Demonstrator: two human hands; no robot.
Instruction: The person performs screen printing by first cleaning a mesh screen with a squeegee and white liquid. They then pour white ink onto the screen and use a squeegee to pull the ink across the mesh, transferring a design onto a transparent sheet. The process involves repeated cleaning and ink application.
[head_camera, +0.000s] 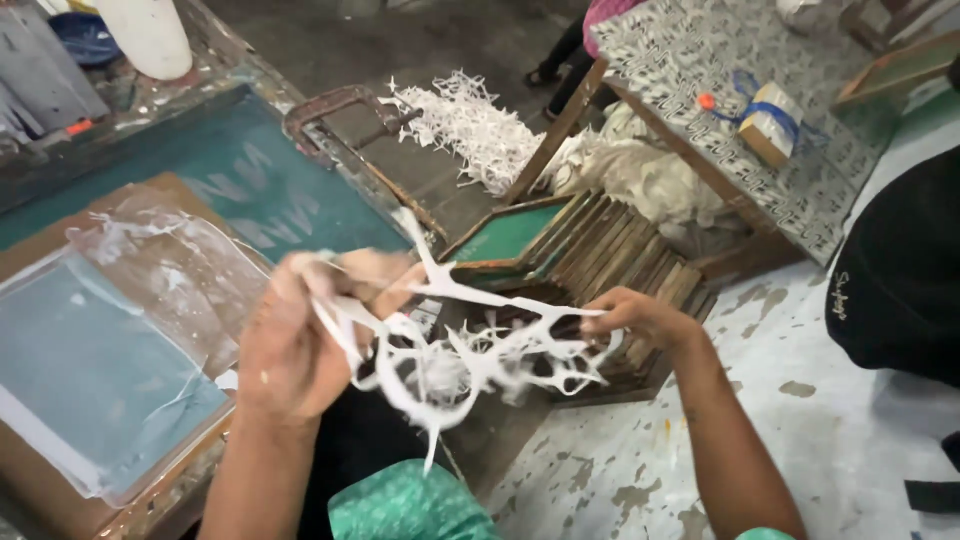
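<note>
Both grips pinched | left hand (290, 340), right hand (640, 318) | white offcut web (470, 365) stretched between

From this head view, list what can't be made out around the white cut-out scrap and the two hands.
- Left hand: motion-blurred, so its grip on the white cut-out scrap is unclear.
- Right hand: fingertips hidden behind the scrap.
- Stacked wooden frames: near ends covered by scrap and hand.
- Person by the patterned table: cut off by the top edge.
- White container: top cropped.
</note>
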